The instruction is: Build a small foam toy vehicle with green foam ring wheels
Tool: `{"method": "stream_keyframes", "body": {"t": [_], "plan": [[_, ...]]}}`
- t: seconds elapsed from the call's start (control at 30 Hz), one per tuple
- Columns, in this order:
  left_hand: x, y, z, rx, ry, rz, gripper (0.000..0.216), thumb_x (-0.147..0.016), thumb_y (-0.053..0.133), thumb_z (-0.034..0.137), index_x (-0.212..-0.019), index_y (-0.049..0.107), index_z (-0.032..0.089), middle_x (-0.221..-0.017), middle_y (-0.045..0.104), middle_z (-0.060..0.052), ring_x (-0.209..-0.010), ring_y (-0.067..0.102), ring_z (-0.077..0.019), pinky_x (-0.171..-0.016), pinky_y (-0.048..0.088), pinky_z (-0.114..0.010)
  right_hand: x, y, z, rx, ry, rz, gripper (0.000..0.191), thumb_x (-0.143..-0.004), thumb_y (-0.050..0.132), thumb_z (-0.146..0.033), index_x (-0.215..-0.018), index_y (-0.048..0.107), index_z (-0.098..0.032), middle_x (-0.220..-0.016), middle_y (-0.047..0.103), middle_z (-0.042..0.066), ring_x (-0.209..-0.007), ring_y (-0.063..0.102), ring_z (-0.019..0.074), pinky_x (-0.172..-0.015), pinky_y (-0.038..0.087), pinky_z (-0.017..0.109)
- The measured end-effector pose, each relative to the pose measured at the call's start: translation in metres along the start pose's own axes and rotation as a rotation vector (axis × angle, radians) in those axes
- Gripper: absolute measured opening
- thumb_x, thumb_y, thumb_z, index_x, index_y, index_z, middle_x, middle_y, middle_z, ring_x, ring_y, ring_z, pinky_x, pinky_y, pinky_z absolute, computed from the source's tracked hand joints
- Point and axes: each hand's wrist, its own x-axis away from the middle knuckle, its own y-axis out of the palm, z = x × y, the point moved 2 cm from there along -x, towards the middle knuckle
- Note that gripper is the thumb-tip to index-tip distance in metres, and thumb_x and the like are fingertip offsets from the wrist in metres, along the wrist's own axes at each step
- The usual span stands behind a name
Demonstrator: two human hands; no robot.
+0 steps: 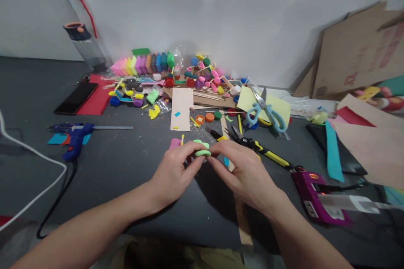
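Observation:
My left hand (176,172) and my right hand (243,172) meet above the dark table (132,155), near its middle. Both pinch a small light-green clay disc (202,153) between thumb and fingertips. More light-green clay (202,143) shows just behind the fingers. A small pink clay piece (174,143) lies left of my left hand's fingertips. Black-and-yellow cutters (252,145) lie right behind my right hand.
A blue glue gun (75,136) lies at the left and a purple glue gun (311,193) at the right. Blue scissors (267,113) rest on yellow paper. Clay packets (142,65), small clay models (205,75), a phone (75,97), a wooden strip (243,222) and cardboard (356,54) crowd the table.

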Motion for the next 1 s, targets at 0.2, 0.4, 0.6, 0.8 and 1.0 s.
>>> {"method": "stream_keyframes", "body": {"t": [0.2,0.4,0.6,0.8,1.0], "plan": [[0.0,0.0016,-0.0015,0.001,-0.003,-0.009,0.015,-0.095,0.056,0.018,-0.106,0.067,0.018,-0.1,0.076,-0.003,-0.088,0.069,-0.0148,-0.079,0.05,-0.025,0.0006,0.0012,0.0,0.03,-0.013,0.02,0.012,-0.099,0.054,-0.024,-0.091,0.062,-0.02,-0.086,0.072,0.005,-0.079,0.065,0.0187,-0.071,0.049,0.03],[0.0002,0.001,-0.0029,-0.159,0.112,-0.01,0.016,-0.095,0.056,0.016,-0.107,0.066,0.019,-0.1,0.075,-0.004,-0.091,0.069,-0.0168,-0.083,0.05,-0.027,0.0004,-0.0002,-0.0014,0.115,-0.077,0.019,0.012,-0.098,0.053,-0.021,-0.092,0.062,-0.019,-0.088,0.072,0.008,-0.082,0.066,0.0215,-0.073,0.052,0.033],[0.0004,0.0017,-0.0039,-0.222,0.12,-0.048,0.016,-0.096,0.054,0.016,-0.103,0.068,0.019,-0.098,0.077,-0.005,-0.09,0.071,-0.0189,-0.08,0.05,-0.028,-0.0005,0.0,-0.0039,0.204,-0.168,-0.024,0.018,-0.1,0.048,-0.02,-0.094,0.065,-0.017,-0.091,0.073,0.012,-0.085,0.067,0.0235,-0.076,0.053,0.037],[-0.0003,0.0013,-0.0016,-0.107,0.014,-0.053,0.014,-0.095,0.055,0.017,-0.098,0.069,0.019,-0.091,0.076,-0.002,-0.081,0.07,-0.0154,-0.075,0.049,-0.026,0.0003,0.0004,-0.0047,0.184,-0.158,-0.025,0.018,-0.099,0.048,-0.02,-0.096,0.066,-0.016,-0.092,0.073,0.011,-0.085,0.067,0.0238,-0.076,0.053,0.037],[-0.0014,0.003,-0.003,0.115,-0.109,-0.065,0.013,-0.094,0.056,0.021,-0.1,0.068,0.02,-0.091,0.074,-0.002,-0.079,0.068,-0.0148,-0.073,0.051,-0.026,0.0001,-0.0008,-0.0003,0.088,-0.058,-0.017,0.015,-0.099,0.052,-0.024,-0.093,0.064,-0.019,-0.087,0.072,0.008,-0.081,0.066,0.0204,-0.072,0.051,0.032]]}}
